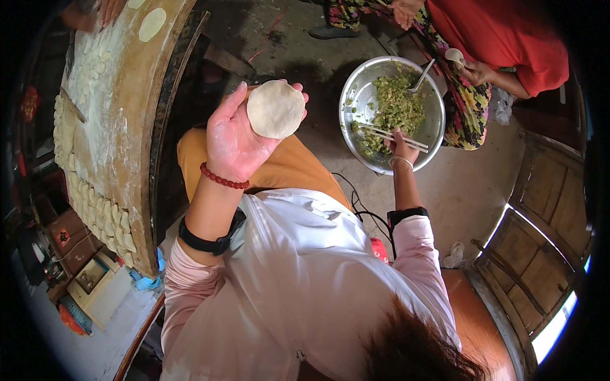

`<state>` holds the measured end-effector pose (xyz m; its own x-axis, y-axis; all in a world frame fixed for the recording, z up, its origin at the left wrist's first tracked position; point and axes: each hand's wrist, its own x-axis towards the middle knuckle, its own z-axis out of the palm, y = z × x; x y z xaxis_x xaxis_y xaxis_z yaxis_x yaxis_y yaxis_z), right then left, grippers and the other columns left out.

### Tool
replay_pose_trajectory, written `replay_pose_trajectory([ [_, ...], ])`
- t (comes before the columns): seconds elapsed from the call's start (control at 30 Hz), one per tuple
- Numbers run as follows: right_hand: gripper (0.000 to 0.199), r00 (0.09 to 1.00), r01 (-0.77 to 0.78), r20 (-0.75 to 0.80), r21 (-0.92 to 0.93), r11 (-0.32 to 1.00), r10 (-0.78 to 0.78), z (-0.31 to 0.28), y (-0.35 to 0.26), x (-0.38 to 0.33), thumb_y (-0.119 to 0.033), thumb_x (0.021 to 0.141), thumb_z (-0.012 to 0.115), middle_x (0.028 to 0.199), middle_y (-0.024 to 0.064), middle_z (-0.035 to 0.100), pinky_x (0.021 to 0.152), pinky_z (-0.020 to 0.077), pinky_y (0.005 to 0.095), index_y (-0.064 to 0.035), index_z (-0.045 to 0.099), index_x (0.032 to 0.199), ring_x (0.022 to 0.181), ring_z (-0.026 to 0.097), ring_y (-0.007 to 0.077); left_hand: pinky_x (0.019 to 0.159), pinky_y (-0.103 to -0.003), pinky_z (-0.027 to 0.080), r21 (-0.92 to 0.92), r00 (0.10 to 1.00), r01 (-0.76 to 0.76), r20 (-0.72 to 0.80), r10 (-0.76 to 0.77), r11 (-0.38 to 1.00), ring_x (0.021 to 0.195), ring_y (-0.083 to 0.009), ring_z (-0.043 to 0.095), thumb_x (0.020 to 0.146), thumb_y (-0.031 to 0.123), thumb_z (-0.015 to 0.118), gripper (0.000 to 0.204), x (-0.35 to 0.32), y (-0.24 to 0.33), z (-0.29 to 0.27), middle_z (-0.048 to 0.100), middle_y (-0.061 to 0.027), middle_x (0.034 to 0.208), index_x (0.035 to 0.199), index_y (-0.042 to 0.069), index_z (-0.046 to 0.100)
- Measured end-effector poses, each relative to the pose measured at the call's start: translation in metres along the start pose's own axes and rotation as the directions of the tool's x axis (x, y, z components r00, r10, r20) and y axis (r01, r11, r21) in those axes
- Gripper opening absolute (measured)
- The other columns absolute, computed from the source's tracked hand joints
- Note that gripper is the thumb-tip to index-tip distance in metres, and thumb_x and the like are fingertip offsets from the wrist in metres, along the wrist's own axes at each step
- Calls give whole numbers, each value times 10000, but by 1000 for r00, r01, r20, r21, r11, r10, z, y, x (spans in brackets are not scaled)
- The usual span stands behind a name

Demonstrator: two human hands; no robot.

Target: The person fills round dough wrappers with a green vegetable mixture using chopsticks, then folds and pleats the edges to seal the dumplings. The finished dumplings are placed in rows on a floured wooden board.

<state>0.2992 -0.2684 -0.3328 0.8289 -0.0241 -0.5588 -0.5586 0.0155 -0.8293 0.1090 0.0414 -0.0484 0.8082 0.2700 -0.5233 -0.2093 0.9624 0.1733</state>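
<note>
My left hand (236, 145) is raised palm up, with a round, flat dumpling wrapper (276, 109) lying across its fingers. Flour whitens the palm, and a red bead bracelet circles the wrist. On the right, my right hand (401, 148) grips a pair of chopsticks (414, 144) at the near side of a large metal bowl (344, 117). Chopped green filling (400, 109) covers part of the bowl's inside, and the chopstick tips reach over it toward the left. A spoon (422, 75) leans on the bowl's far right side.
A floured wooden board (136, 95) at the left bears rows of dumplings (101, 216) and a loose wrapper (152, 25). Across the bowl sits a person in red (499, 38), holding another wrapper (454, 55). Black cables (365, 213) cross the floor beside me. Wooden doors (530, 247) stand at right.
</note>
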Motion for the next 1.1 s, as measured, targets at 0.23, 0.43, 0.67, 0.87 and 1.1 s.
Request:
replay_pose_trajectory([
  [0.23, 139, 983, -111, 142, -51, 993, 117, -15, -32, 12, -43, 861, 728, 775, 130, 671, 488, 559, 322, 58, 638, 834, 587, 650, 212, 1093, -520, 399, 32, 1000, -12, -5, 12, 999, 1291, -433, 472, 1013, 323, 446, 514, -2, 2, -2, 514, -284, 1348, 1289, -107, 498],
  [0.43, 216, 949, 284, 231, -333, 899, -214, -29, -63, -1, -133, 846, 774, 744, 120, 686, 536, 577, 277, 60, 677, 859, 627, 669, 171, 1094, -521, 401, 38, 1000, -12, -16, 13, 999, 1286, -433, 477, 1011, 336, 448, 525, -1, 2, -3, 518, -281, 1345, 1290, -106, 498],
  [0.67, 246, 992, 130, 33, -215, 968, -125, -14, -20, -12, -134, 834, 791, 752, 129, 689, 517, 585, 283, 77, 666, 863, 605, 668, 178, 1106, -529, 384, 57, 1000, -13, -22, 15, 998, 1287, -434, 476, 1011, 340, 446, 533, -2, 2, -1, 515, -280, 1348, 1299, -107, 491],
  [0.87, 197, 995, -98, 10, 14, 995, 98, -11, -5, 3, -77, 829, 781, 772, 144, 684, 512, 602, 301, 60, 640, 828, 601, 678, 223, 1109, -532, 378, 36, 1000, 26, 6, -26, 999, 1292, -428, 473, 1013, 347, 438, 534, -1, -3, -3, 518, -273, 1349, 1303, -99, 489],
  [1.1, 170, 945, -324, 25, 172, 930, 325, -7, 6, 17, -52, 841, 751, 838, 145, 682, 566, 648, 382, 34, 631, 928, 692, 698, 270, 1110, -544, 368, 49, 995, 100, 11, -100, 994, 1297, -420, 472, 1011, 359, 433, 539, 0, -2, -3, 506, -266, 1367, 1329, -75, 470],
])
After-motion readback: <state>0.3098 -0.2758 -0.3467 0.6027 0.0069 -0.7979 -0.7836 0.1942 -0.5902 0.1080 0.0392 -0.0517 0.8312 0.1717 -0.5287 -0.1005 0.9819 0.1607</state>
